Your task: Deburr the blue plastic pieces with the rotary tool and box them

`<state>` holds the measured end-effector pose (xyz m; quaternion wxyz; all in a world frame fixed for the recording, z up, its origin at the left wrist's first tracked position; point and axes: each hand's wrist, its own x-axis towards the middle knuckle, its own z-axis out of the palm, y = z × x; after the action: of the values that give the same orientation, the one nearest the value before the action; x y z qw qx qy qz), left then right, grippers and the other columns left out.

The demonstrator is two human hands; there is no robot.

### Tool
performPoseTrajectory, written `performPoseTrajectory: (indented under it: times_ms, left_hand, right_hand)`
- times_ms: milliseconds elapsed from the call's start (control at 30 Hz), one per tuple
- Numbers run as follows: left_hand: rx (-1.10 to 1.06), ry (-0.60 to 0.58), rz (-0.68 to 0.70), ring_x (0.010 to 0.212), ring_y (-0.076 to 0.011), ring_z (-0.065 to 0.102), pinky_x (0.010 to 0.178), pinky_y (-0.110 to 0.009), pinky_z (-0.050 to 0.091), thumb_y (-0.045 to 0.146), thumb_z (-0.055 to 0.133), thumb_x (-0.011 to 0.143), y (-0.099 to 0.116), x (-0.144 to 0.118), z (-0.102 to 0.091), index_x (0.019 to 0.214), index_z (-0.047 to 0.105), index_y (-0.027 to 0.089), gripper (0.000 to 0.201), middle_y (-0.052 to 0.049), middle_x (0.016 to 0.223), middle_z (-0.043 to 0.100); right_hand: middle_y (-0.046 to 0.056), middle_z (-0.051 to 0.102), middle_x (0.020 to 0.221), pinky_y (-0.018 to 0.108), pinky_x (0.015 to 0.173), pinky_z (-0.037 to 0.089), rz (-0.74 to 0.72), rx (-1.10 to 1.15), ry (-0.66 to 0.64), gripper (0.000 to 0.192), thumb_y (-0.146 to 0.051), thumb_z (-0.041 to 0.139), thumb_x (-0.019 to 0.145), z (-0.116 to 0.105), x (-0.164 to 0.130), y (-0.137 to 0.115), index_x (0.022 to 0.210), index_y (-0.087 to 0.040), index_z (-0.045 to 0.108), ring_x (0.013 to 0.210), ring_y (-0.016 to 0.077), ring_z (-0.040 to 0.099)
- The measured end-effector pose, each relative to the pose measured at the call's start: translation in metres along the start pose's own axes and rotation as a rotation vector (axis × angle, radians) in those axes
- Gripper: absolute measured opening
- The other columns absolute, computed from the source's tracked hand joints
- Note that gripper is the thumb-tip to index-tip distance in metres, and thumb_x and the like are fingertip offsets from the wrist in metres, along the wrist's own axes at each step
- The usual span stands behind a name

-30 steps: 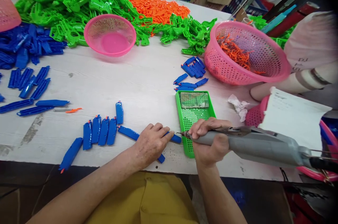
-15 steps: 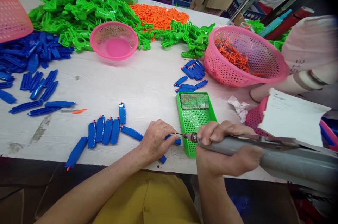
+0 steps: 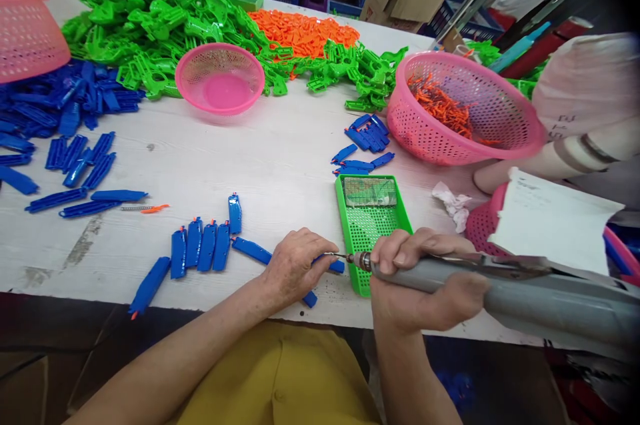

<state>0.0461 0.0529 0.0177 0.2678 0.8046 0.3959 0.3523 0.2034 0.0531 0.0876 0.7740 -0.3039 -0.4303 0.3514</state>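
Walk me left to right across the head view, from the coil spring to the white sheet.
Coil spring, loose orange piece, four side-by-side blue plastic pieces, left hand, green perforated tray, crumpled tissue, white sheet.

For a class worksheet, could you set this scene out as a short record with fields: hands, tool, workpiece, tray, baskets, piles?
Left hand: fingertips at the bit's tip; whether they pinch anything is unclear
Right hand: wrapped around the tool
Tool: grey power screwdriver, thin bit pointing toward the left hand
Workpiece: blue plastic part, partly hidden by the left hand
Tray: green perforated tray, with a gridded block inside
Large pink basket: thin orange pieces inside
Piles: green plastic parts, flat orange parts, blue parts
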Motion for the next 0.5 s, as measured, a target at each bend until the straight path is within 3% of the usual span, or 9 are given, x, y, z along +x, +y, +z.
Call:
performPoseTrajectory:
  times_ms: [500]
  left_hand:
    - [-0.036,-0.077,-0.075,0.090,-0.0187,0.068,0.084,-0.034,0.051,0.027,0.056,0.103,0.0017,-0.0025,-0.0024,0.102,0.075,0.024,0.019,0.000,0.095,0.078]
  right_hand:
    - [-0.006,0.052,0.061,0.025,0.039,0.042,-0.011,-0.009,-0.010,0.030,-0.052,0.058,0.092,0.0030,-0.0023,-0.0089,0.089,-0.022,0.064,0.041,0.0098,0.049]
